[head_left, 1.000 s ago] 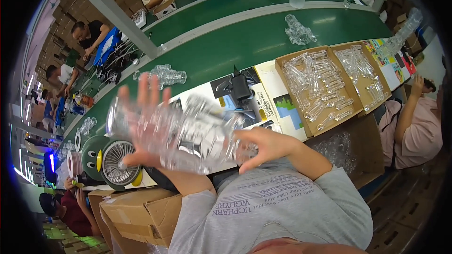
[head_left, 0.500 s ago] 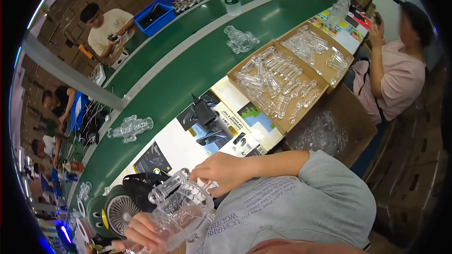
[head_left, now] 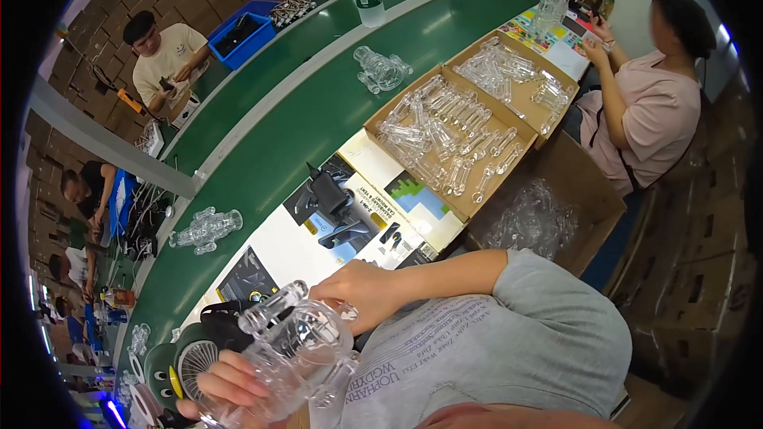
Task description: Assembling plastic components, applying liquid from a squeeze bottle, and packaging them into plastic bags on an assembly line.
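Low in front of my body I hold a clear plastic assembly [head_left: 314, 342] with a rounded middle and short tubes along its sides. My left hand [head_left: 232, 383] is closed round its lower left end, fingers curled over the clear wall. At its upper right my right hand [head_left: 359, 290] is closed, fingers bent against the rounded part; the fingertips are partly hidden. A similar clear assembly [head_left: 207, 230] lies on the green belt at the left, and another [head_left: 380, 69] lies farther up the belt.
Two cardboard trays [head_left: 445, 183] hold many clear tube pieces at the right. Below them stands a carton [head_left: 592, 214] with clear bags. A black device [head_left: 327, 192] sits on printed card. A penguin-like green fan [head_left: 195, 361] is beside my left hand. Co-workers sit at right [head_left: 636, 111] and across the belt.
The whole view has shifted, so the belt and trays appear slightly farther left. Both hands keep hold of the clear assembly. The co-worker at the right has lowered their hands.
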{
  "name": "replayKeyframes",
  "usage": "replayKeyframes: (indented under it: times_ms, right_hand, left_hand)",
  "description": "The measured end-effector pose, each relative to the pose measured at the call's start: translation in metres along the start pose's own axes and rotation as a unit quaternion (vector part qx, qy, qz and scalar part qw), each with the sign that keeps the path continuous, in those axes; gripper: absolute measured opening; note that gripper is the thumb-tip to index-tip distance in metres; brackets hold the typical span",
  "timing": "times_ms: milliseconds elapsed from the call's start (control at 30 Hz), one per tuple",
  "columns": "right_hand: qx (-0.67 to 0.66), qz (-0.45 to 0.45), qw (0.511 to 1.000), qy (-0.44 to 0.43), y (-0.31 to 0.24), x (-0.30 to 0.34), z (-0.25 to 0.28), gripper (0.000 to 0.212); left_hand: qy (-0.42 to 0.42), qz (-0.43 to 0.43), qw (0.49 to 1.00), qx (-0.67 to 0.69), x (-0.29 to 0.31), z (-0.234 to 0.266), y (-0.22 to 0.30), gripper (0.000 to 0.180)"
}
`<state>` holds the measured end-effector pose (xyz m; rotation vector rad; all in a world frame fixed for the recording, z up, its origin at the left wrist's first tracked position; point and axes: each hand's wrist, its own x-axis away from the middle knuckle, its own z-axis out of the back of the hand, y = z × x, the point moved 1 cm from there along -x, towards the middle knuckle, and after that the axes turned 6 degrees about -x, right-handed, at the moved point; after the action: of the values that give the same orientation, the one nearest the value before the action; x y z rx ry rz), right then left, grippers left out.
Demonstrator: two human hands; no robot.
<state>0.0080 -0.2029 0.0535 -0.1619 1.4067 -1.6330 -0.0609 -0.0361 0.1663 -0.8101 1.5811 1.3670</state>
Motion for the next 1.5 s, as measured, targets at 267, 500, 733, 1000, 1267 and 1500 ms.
replayKeyframes:
  times_ms: [267,500,733,1000,1267,1500]
  right_hand:
    - [0.008,-0.034,0.999,0.029,0.005,0.006,0.004,0.041]
    - [0.01,-0.025,0.998,-0.053,-0.004,-0.002,0.007,0.043]
    - [0.025,-0.043,0.997,0.063,0.0,0.001,0.003,0.041]
    - [0.099,-0.055,0.99,0.081,0.031,-0.016,0.027,0.061]
    - [0.111,-0.08,0.968,0.212,0.046,-0.005,0.064,0.051]
    - [0.076,-0.065,0.982,0.158,0.04,0.002,0.058,0.042]
  left_hand:
    - [0.201,0.046,0.978,-0.043,0.009,0.012,-0.016,0.073]
    - [0.183,0.002,0.983,0.006,0.012,0.001,-0.007,0.075]
    - [0.232,0.067,0.97,-0.035,0.006,-0.001,-0.016,0.069]
    - [0.056,0.018,0.998,-0.035,0.01,0.013,-0.053,0.092]
    - [-0.134,0.058,0.842,-0.519,-0.06,0.009,-0.153,0.055]
    - [-0.223,0.184,0.646,-0.706,-0.015,0.081,-0.357,0.055]
